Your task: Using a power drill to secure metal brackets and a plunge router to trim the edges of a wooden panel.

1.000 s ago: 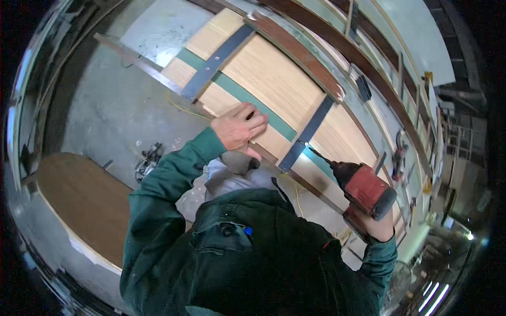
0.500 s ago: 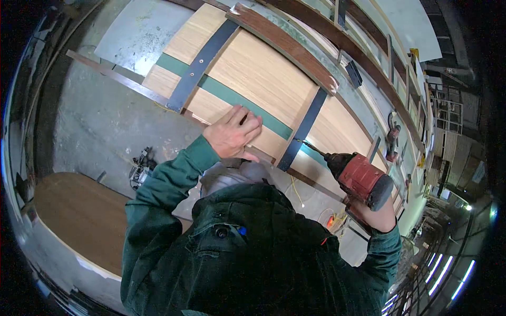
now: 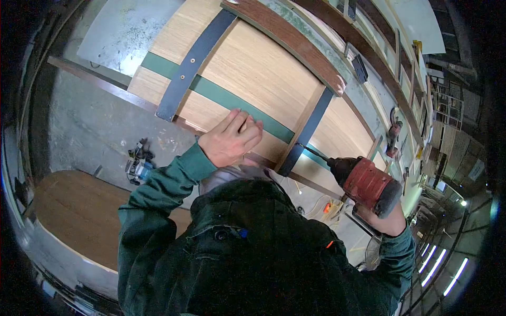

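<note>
A red and black power drill point(image 3: 366, 184) is gripped in my right hand point(image 3: 389, 223), which shows only partly below the drill's body. Its long thin bit reaches left, with the tip at the right-hand dark batten point(image 3: 311, 124). My left hand point(image 3: 232, 139) is above the near edge of a pale wooden panel point(image 3: 263, 58), beside a green stripe point(image 3: 237, 100). Its fingers are curled together, and what they hold, if anything, is hidden. A second dark batten point(image 3: 203, 47) farther left has two screw holes or heads in it.
A brown curved wooden bar point(image 3: 290, 39) spans the battens' far ends. Another corded power tool point(image 3: 394, 131) lies beyond the panel at right. On the floor at left are a blue tool point(image 3: 139, 167) and a rounded brown board point(image 3: 79, 210). Orange cord point(image 3: 328, 207) lies below the drill.
The whole view has shifted slightly. The bit's tip stays at the same batten, while the drill body sits a little farther right and lower in the picture. My left hand remains curled.
</note>
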`<state>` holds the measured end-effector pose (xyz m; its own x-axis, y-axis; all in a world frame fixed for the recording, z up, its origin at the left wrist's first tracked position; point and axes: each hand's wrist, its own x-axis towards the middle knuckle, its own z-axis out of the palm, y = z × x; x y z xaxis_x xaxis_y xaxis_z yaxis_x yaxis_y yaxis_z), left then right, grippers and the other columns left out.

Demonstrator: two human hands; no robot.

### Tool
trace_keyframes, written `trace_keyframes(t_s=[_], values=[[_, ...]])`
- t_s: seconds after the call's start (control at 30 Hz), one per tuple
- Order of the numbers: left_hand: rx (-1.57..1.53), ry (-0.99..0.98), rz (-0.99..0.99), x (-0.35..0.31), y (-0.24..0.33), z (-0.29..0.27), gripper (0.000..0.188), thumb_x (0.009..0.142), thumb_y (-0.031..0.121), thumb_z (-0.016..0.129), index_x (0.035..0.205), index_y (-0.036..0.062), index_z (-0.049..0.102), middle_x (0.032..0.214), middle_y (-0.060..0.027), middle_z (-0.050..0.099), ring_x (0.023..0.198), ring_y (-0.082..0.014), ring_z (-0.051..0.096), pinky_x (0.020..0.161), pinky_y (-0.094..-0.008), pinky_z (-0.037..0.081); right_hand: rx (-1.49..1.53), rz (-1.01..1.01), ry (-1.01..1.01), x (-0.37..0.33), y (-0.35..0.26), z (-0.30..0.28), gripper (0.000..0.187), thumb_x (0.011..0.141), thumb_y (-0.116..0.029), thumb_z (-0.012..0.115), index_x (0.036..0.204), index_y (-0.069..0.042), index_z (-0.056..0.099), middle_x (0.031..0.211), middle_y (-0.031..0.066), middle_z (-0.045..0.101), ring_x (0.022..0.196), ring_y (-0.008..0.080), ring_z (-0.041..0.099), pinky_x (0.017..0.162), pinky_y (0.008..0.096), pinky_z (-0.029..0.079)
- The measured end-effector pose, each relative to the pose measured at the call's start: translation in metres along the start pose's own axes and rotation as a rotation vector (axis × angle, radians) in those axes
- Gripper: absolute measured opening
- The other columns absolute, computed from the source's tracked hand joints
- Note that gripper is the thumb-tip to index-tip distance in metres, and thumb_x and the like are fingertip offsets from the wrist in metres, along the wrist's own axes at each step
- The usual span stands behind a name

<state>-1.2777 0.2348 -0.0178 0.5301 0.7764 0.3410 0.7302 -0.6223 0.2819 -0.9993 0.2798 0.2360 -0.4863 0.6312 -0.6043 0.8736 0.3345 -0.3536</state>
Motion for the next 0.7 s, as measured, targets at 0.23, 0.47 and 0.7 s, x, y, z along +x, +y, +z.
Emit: trace_keyframes(t_s=[0.23, 0.47, 0.7], values=[[0.128, -0.018, 0.024, 0.000, -0.001, 0.003, 0.077, 0.064, 0.056, 0.062, 0.118, 0.0018, 0.054, 0.102, -0.0119, 0.052, 0.102, -0.0286, 0.054, 0.096, -0.0430, 0.044, 0.139, 0.139, -0.063, -0.002, 0.013, 0.008, 0.034, 0.076, -0.007, 0.064, 0.110, -0.008, 0.063, 0.111, 0.0112, 0.064, 0.104, 0.0286, 0.060, 0.091, 0.0368, 0.047], [0.097, 0.007, 0.010, 0.001, -0.002, 0.003, 0.076, 0.062, 0.054, 0.062, 0.116, 0.0018, 0.054, 0.100, -0.0112, 0.052, 0.101, -0.0286, 0.054, 0.096, -0.0431, 0.045, -0.052, -0.063, -0.013, 0.016, 0.010, 0.001, 0.032, 0.073, -0.005, 0.067, 0.105, -0.005, 0.063, 0.100, 0.0126, 0.065, 0.094, 0.0307, 0.063, 0.084, 0.0377, 0.049], [-0.012, -0.017, 0.007, 0.000, -0.001, -0.002, 0.081, 0.061, 0.058, 0.065, 0.117, 0.0006, 0.053, 0.103, -0.0116, 0.052, 0.104, -0.0292, 0.052, 0.097, -0.0438, 0.043, 0.363, 0.187, 0.016, 0.011, 0.005, 0.013, 0.032, 0.072, -0.012, 0.070, 0.101, -0.003, 0.064, 0.102, 0.0142, 0.065, 0.092, 0.0321, 0.063, 0.085, 0.0334, 0.049]])
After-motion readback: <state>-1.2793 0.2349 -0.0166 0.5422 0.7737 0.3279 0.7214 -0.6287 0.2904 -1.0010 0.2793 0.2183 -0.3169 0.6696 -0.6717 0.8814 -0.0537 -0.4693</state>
